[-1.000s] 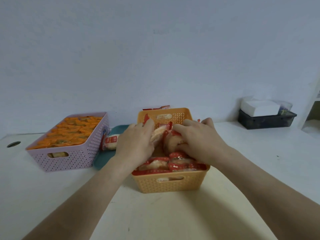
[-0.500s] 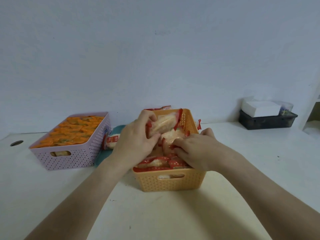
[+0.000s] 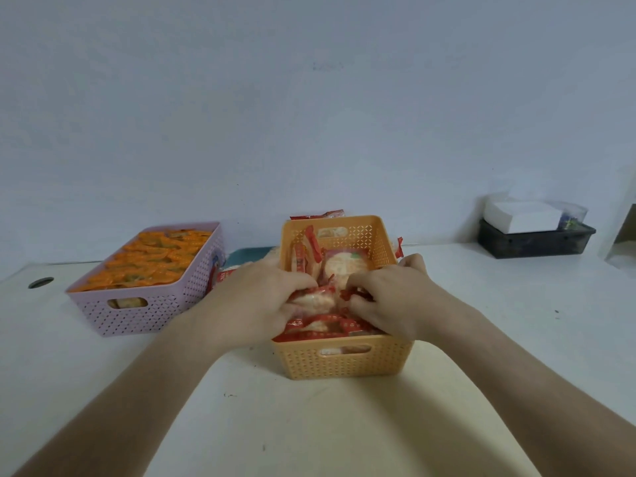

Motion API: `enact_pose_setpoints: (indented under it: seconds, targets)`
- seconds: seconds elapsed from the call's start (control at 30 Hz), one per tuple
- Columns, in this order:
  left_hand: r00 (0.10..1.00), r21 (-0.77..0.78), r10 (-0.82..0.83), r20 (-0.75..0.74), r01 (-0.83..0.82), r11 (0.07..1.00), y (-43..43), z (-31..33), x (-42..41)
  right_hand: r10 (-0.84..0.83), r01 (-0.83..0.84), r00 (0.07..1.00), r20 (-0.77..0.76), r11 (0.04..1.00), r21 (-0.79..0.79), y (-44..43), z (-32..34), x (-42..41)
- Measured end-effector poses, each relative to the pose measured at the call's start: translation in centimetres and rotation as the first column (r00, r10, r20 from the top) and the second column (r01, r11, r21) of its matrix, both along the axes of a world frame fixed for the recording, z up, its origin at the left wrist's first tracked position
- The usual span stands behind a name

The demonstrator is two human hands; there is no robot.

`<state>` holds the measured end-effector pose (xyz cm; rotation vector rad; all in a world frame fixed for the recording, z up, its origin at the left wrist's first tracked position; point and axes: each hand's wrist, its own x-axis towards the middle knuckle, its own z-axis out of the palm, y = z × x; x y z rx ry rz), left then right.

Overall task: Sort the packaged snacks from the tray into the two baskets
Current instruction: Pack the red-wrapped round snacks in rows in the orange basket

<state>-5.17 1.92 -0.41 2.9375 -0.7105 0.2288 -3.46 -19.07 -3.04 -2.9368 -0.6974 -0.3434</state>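
Two perforated plastic baskets, orange basket, lilac basket left of it, one teal tray behind it, one dark plastic bin far right of it, one white box, two hands, left hand, right hand, red-and-clear snack packets and orange snack packets too many to count.

Left hand + right hand grip red snack pkts in orange basket; purple basket w/ orange pkts left.

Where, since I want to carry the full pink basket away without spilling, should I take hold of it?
Hook fingers into the cut-out slot in the near short wall of the pink basket, coming in from the front. Orange packets fill it to the rim, so probably support the far end too and keep it level.
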Motion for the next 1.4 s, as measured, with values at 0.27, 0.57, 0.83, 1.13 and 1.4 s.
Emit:
enact_pose_setpoints:
  seconds: [0.27,0.57,0.83,1.13,1.4]
  targets:
    - [0.997,0.204,-0.046,-0.059,0.057,0.977,-1.3,-1.3,0.8,0.037,-0.038,0.999,0.019,0.998,0.052,-0.1,-0.3,0.2]
    - [0.997,0.062,-0.045,-0.060,0.049,0.997,-1.1,-2.3,1.3,0.079,-0.065,0.991,-0.108,0.990,0.123,-0.2,2.1,1.1]
    - [0.999,0.001,-0.041,0.018,0.041,0.999,-1.3,-2.7,1.1,-0.159,0.136,0.986,-0.056,0.944,-0.300,0.0,1.5,3.3]
    - [0.996,-0.100,-0.028,0.079,0.036,0.994,-1.1,-3.0,0.8,-0.082,0.107,0.988,-0.128,0.974,0.202,-0.6,2.2,3.0]
    - [0.974,-0.291,0.039,0.221,0.028,0.956,-1.5,-1.5,2.1,-0.102,0.077,0.995,0.024,0.864,0.497,-1.8,3.3,0.8]
